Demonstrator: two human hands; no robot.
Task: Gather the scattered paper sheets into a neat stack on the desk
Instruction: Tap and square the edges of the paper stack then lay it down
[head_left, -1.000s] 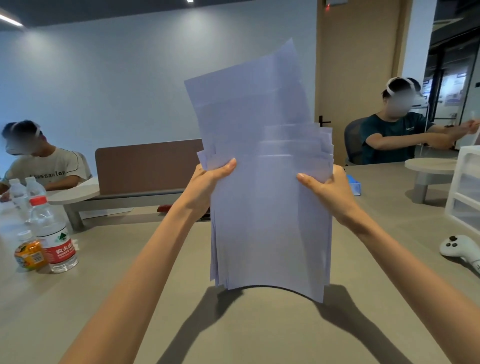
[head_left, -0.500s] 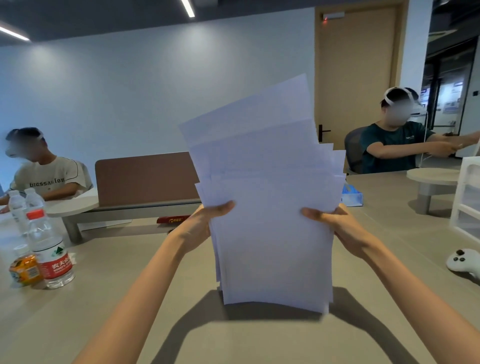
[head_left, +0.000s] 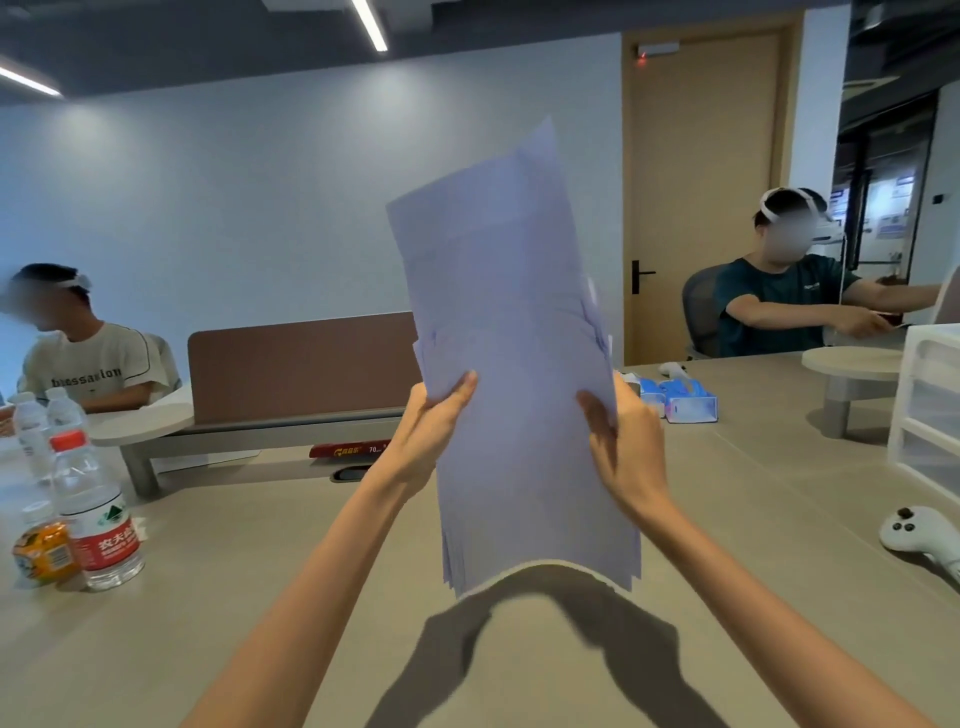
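A bundle of white paper sheets (head_left: 519, 395) stands upright in front of me, tilted a little to the left, its bottom edge bowed just above the beige desk (head_left: 260, 597). My left hand (head_left: 431, 431) grips the bundle's left edge, thumb across the front. My right hand (head_left: 623, 447) grips the right edge. The sheets' top edges are uneven, with one sheet sticking up highest. The bundle casts a dark shadow on the desk below it.
Water bottles (head_left: 96, 514) and an orange bottle (head_left: 44, 551) stand at the left. A white controller (head_left: 919, 535) and white drawer unit (head_left: 930, 410) are at the right. Blue tissue packs (head_left: 685, 400) lie behind. A person sits at each far side.
Both hands squeezed the bundle narrower and lifted it slightly; the fanned top sheets have drawn closer together. The view has tilted up a little.
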